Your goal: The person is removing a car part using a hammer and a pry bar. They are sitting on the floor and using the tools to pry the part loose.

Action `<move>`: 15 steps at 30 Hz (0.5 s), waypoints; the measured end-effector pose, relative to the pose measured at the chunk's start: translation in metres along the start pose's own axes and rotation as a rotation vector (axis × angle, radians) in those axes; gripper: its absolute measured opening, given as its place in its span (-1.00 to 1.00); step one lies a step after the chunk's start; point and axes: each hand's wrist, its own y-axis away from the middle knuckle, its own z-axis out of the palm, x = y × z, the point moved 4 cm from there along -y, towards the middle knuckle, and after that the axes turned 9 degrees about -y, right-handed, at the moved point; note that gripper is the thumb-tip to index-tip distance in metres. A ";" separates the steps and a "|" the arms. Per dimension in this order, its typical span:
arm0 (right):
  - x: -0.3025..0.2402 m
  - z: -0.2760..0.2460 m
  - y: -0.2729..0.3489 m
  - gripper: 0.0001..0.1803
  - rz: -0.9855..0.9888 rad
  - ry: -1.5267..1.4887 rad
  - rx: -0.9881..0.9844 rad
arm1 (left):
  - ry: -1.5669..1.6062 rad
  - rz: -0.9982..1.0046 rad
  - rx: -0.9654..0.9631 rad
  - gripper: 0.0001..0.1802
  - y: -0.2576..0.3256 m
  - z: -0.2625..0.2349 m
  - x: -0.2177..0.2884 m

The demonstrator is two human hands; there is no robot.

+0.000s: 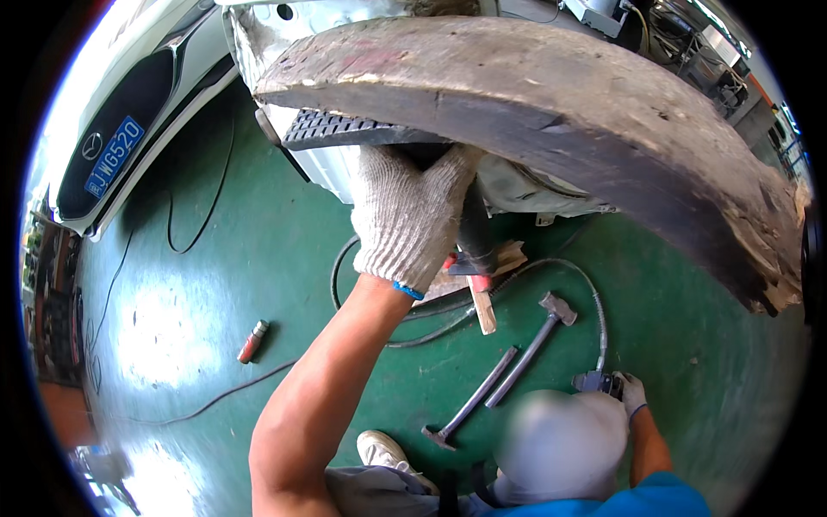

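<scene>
My left hand [409, 211], in a white knit glove, reaches up beneath a thick curved wooden beam [534, 82]. Its fingertips are hidden behind a black ribbed pad [357, 129] under the beam, so its grip cannot be made out. Just right of the glove a dark upright cylinder [475, 228] runs down towards wood pieces [482, 306] and red parts on the floor. At the lower right my right hand [633, 394], also gloved, is closed on a grey metal hose-end device [594, 380]. A hose [594, 297] leads from it towards the cylinder.
Two hammers [532, 358] [469, 396] lie on the green floor near my shoe [383, 450]. A red-and-silver cylindrical object [252, 342] lies farther left. Cables [211, 398] cross the floor. A white car front [146, 112] stands at the left; machinery [706, 56] is at the far right.
</scene>
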 end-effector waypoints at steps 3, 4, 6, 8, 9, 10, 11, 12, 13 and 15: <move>-0.001 -0.001 -0.001 -0.54 -0.012 0.059 0.026 | 0.043 -0.021 -0.007 -0.49 0.000 0.001 -0.001; -0.004 -0.003 -0.001 -0.52 -0.015 0.109 0.042 | 0.068 -0.004 0.004 -0.50 0.000 0.002 -0.006; -0.023 -0.004 -0.001 -0.47 -0.179 0.552 0.133 | 0.056 -0.012 -0.004 -0.52 -0.001 0.002 -0.005; -0.074 0.021 0.004 -0.42 -0.508 1.331 0.267 | -0.039 0.020 0.027 -0.53 -0.001 0.002 -0.007; -0.111 0.060 0.015 -0.39 -0.614 1.180 0.373 | -0.095 0.030 0.045 -0.53 0.000 0.000 -0.011; -0.143 0.094 0.025 -0.40 -0.715 1.015 0.336 | -0.162 0.041 0.037 -0.51 0.001 0.002 -0.013; -0.168 0.135 0.034 -0.41 -0.799 0.819 0.231 | -0.103 0.047 0.021 -0.51 0.002 0.003 -0.012; -0.190 0.194 0.051 -0.40 -0.781 0.771 0.079 | -0.057 0.054 0.012 -0.51 0.002 -0.003 -0.011; -0.206 0.241 0.063 -0.36 -0.794 0.875 -0.066 | 0.003 0.062 -0.004 -0.50 0.001 -0.004 -0.009; -0.221 0.314 0.077 -0.06 -0.773 0.864 -0.313 | 0.071 0.031 -0.082 -0.48 0.001 -0.004 -0.001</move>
